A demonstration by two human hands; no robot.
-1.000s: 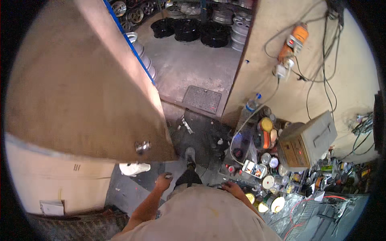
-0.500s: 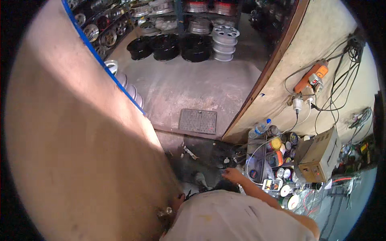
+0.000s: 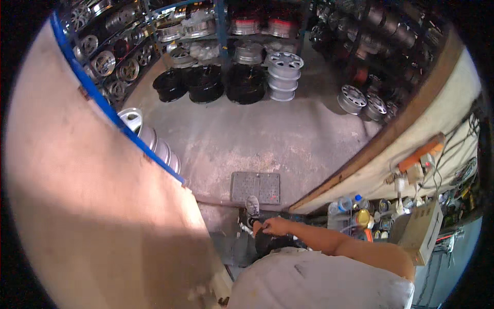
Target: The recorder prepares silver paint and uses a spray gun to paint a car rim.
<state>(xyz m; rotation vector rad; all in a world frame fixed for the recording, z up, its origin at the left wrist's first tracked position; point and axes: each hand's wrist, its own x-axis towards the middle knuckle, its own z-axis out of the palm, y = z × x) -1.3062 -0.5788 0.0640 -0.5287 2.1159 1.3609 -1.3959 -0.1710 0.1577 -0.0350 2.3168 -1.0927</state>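
Observation:
My right hand (image 3: 277,226) reaches across in front of my body, above my right knee and dark shorts (image 3: 270,243). Its fingers are curled inward, and whatever they may hold is too small to make out. My left hand does not show. Just ahead of the right hand, my foot in a grey shoe (image 3: 252,207) is at the near edge of a dark square floor plate (image 3: 265,186).
A blue-edged partition (image 3: 118,206) stands left; a wooden-edged wall (image 3: 355,159) stands right. Beyond are black wheel rims (image 3: 206,85), a silver rim stack (image 3: 283,77) and two silver rims (image 3: 352,99). Cans (image 3: 363,218) and a box (image 3: 422,232) crowd the right side.
I have stepped forward toward the doorway, and my shoe has reached the floor plate. My right hand has moved inward in front of my body. My left hand has gone from view.

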